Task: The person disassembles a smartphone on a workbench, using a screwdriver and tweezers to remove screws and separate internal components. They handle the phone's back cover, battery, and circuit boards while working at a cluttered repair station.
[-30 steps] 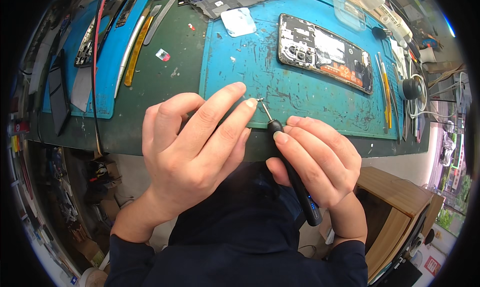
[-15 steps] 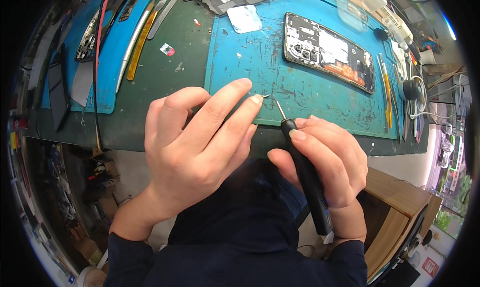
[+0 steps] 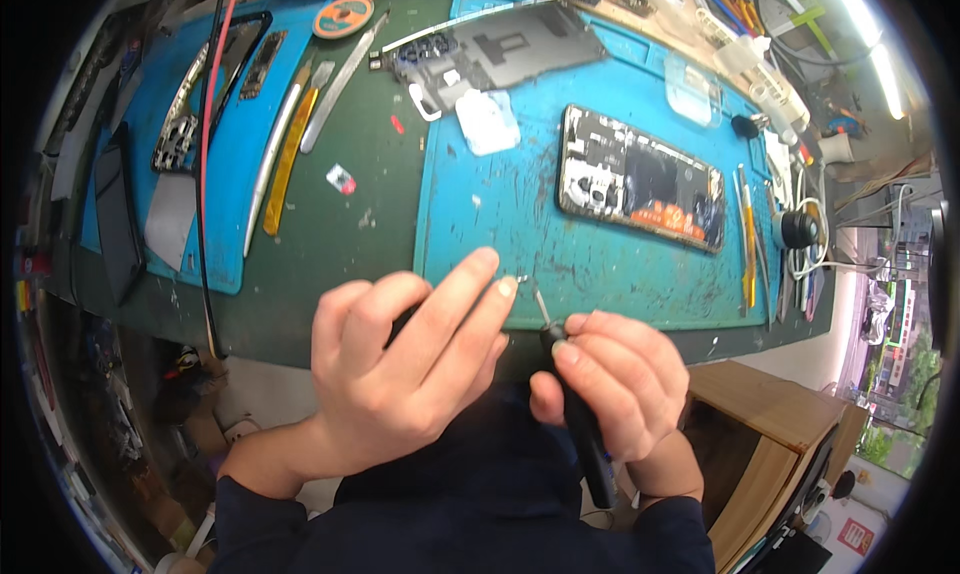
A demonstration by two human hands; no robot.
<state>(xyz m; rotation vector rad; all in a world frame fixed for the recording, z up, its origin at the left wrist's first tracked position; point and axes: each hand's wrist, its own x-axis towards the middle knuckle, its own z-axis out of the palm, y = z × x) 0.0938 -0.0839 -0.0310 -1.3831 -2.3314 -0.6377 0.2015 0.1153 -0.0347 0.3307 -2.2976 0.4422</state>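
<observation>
Head view: right hand (image 3: 620,379) grips a slim black screwdriver (image 3: 580,414); left hand (image 3: 410,364) pinches something tiny over the scuffed blue mat (image 3: 520,214).

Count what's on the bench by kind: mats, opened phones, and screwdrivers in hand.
Blue mats: 2, the big one and the left one
Opened phones: 1
Screwdrivers: 1, held in the right hand
Total: 4
</observation>
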